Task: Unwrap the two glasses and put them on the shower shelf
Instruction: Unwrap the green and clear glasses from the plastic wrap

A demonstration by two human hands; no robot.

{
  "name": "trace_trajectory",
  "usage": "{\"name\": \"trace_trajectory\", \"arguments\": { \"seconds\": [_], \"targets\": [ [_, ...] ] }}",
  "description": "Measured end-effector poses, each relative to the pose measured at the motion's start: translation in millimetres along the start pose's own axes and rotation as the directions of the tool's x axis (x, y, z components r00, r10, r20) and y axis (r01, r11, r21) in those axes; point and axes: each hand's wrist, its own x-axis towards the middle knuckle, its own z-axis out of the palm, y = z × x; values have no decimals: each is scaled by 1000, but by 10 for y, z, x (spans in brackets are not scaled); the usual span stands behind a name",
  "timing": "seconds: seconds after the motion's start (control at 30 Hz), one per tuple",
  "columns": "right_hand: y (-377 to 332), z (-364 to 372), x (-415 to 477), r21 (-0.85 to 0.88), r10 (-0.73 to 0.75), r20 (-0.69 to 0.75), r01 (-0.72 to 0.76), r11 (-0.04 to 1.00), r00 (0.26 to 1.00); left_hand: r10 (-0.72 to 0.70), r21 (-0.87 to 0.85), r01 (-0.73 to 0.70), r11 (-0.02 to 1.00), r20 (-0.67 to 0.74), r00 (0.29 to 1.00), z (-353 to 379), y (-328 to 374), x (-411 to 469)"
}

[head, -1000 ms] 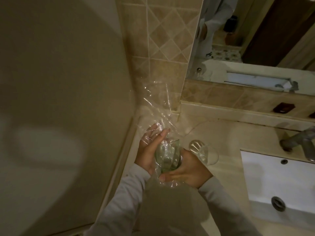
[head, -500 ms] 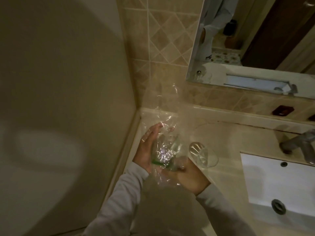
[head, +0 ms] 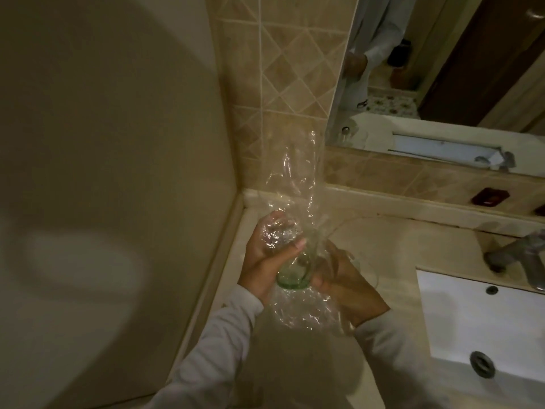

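Observation:
A greenish drinking glass sits between my two hands above the beige counter, its thick base turned toward me. My left hand is wrapped around its upper part, with crumpled clear plastic wrap bunched over my fingers and rising in a loose sheet. My right hand grips the glass from the right, with more wrap hanging below it. A second clear glass stands on the counter just behind my right hand, mostly hidden by it.
A beige wall panel closes off the left side. A white sink with a chrome tap lies at the right. Above the counter's tiled ledge hangs a mirror.
The wrap has been pulled up off the glass, so its green base now shows. My left hand has closed around the glass top, and my right hand has come in front of the second glass.

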Motion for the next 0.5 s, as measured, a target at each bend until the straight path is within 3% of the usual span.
{"name": "trace_trajectory", "arguments": {
  "seconds": [0.1,0.3,0.5],
  "targets": [
    [-59,-15,33,18,-13,11,13,1000,1000,-12,-9,12,1000,-2,1000,54,-29,-17],
    [68,141,28,-115,-56,73,64,991,996,-90,-32,90,995,14,996,94,-116,-80],
    [104,160,-17,-229,-57,87,75,971,995,15,184,-24,983,47,999,-21,45,-48]
  ]
}}
